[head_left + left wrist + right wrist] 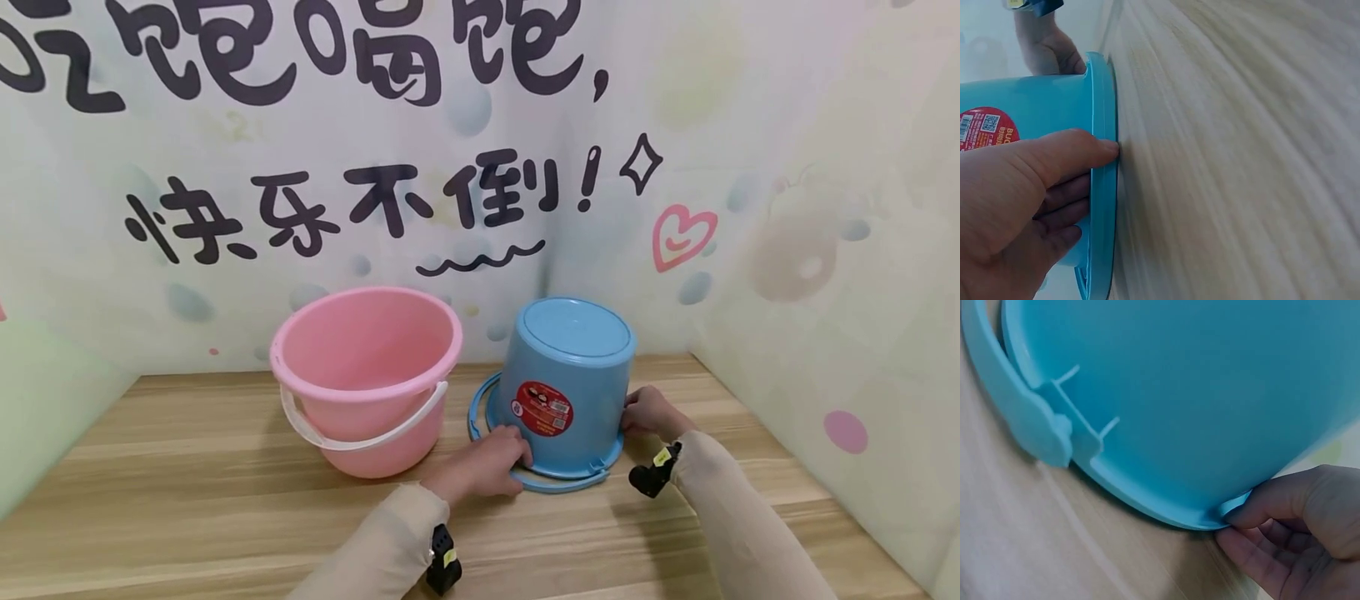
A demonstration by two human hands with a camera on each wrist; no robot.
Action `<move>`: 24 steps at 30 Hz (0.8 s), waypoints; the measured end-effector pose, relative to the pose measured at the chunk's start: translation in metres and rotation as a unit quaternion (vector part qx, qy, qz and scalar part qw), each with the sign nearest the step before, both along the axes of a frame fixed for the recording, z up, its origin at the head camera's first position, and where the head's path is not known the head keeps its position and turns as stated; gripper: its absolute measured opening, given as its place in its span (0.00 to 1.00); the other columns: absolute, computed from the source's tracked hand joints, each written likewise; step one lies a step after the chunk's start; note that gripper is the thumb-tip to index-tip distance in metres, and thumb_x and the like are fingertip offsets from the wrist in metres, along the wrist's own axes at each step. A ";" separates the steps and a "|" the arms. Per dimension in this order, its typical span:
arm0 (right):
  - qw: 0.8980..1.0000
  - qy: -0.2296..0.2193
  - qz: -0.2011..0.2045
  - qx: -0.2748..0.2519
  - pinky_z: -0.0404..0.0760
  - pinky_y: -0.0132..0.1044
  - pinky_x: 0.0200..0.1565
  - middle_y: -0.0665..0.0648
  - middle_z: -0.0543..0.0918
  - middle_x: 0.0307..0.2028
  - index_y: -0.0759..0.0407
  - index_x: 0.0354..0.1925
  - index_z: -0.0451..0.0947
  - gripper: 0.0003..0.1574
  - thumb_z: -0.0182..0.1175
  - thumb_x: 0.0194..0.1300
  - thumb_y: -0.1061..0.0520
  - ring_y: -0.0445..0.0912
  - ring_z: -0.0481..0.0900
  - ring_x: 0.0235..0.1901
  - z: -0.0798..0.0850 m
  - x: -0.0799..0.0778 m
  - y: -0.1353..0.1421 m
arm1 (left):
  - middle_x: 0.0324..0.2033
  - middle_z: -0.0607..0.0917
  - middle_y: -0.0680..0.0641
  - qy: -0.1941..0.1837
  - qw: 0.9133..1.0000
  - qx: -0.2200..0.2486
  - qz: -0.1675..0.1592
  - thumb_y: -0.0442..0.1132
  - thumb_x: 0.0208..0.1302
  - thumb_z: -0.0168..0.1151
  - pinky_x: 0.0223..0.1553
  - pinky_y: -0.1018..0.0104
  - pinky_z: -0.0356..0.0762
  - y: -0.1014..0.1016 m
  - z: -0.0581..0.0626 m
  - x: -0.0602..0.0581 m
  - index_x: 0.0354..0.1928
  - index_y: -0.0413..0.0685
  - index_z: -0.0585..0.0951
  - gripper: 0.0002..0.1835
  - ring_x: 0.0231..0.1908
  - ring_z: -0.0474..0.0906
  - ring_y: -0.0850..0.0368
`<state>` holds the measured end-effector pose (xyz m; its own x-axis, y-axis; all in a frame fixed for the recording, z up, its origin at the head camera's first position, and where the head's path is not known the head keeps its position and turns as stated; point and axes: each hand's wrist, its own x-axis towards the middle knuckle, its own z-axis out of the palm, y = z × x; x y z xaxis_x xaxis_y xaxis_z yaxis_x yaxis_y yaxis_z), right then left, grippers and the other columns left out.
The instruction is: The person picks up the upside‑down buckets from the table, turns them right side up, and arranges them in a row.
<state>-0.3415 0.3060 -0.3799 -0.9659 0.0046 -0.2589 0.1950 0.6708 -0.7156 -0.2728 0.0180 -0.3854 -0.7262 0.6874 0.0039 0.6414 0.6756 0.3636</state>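
A blue bucket (592, 400) stands upside down on the wooden table, its rim at the tabletop and its round base facing up. Its blue handle (558, 485) lies around the rim at the front and left. My left hand (491, 462) grips the rim at the front left, the thumb laid across the edge and the fingers curled beside it in the left wrist view. On the right side, my right hand (1297, 531) pinches the rim between thumb and fingers. A red round sticker (542, 409) shows on the bucket's side. The bucket's inside is hidden.
Left of the blue bucket stands an upright pink bucket (390, 458) with a white handle (375, 440) hanging at its front. A printed wall covering (480, 325) rises behind the wooden table (187, 500), with side panels left and right.
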 end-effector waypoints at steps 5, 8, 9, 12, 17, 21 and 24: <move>1.000 0.007 0.006 -0.004 0.79 0.39 0.32 0.64 0.79 0.35 0.79 0.44 0.73 0.20 0.53 0.50 0.72 0.47 0.77 0.28 0.001 0.002 0.003 | 0.36 0.71 0.54 0.008 1.000 0.018 -0.005 0.37 0.48 0.70 0.44 0.72 0.69 -0.002 0.004 0.000 0.38 0.46 0.79 0.14 0.40 0.64 0.60; 1.000 0.002 0.006 -0.012 0.80 0.42 0.36 0.69 0.78 0.40 0.81 0.48 0.70 0.22 0.52 0.53 0.71 0.49 0.78 0.32 0.003 0.003 0.005 | 0.35 0.70 0.54 0.002 0.999 0.032 -0.007 0.36 0.47 0.70 0.43 0.72 0.69 -0.003 0.008 -0.001 0.37 0.47 0.78 0.14 0.40 0.64 0.60; 1.000 -0.002 0.005 -0.015 0.80 0.42 0.38 0.71 0.77 0.42 0.81 0.49 0.69 0.22 0.52 0.54 0.71 0.50 0.78 0.34 0.004 0.003 0.006 | 0.35 0.70 0.54 -0.001 0.999 0.037 -0.007 0.36 0.47 0.70 0.43 0.72 0.69 -0.003 0.009 -0.001 0.37 0.47 0.78 0.14 0.40 0.64 0.61; 1.000 -0.014 0.002 -0.028 0.79 0.44 0.41 0.73 0.75 0.46 0.81 0.52 0.67 0.24 0.52 0.57 0.69 0.51 0.78 0.37 0.007 0.004 0.007 | 0.35 0.70 0.55 -0.010 0.999 0.046 -0.009 0.37 0.47 0.71 0.42 0.73 0.70 -0.004 0.014 0.000 0.37 0.47 0.77 0.14 0.41 0.64 0.61; 0.998 -0.017 -0.001 -0.065 0.78 0.44 0.42 0.70 0.77 0.43 0.82 0.54 0.64 0.26 0.52 0.59 0.68 0.49 0.78 0.36 0.010 0.011 0.009 | 0.36 0.70 0.55 -0.020 0.998 0.061 -0.009 0.38 0.47 0.72 0.43 0.72 0.70 -0.006 0.021 0.002 0.37 0.48 0.77 0.15 0.42 0.64 0.60; 0.993 -0.011 -0.001 -0.118 0.78 0.40 0.41 0.58 0.78 0.32 0.82 0.56 0.62 0.28 0.51 0.59 0.67 0.44 0.77 0.31 0.013 0.016 0.011 | 0.36 0.70 0.56 -0.024 0.997 0.076 -0.007 0.38 0.44 0.72 0.42 0.72 0.70 -0.007 0.025 0.002 0.37 0.48 0.76 0.17 0.41 0.64 0.61; 0.989 -0.007 -0.001 -0.147 0.78 0.36 0.39 0.53 0.76 0.26 0.81 0.53 0.66 0.26 0.52 0.58 0.67 0.41 0.75 0.28 0.017 0.018 0.011 | 0.35 0.70 0.56 -0.023 0.996 0.083 -0.010 0.37 0.43 0.72 0.41 0.73 0.70 -0.007 0.029 0.001 0.37 0.48 0.76 0.18 0.41 0.64 0.61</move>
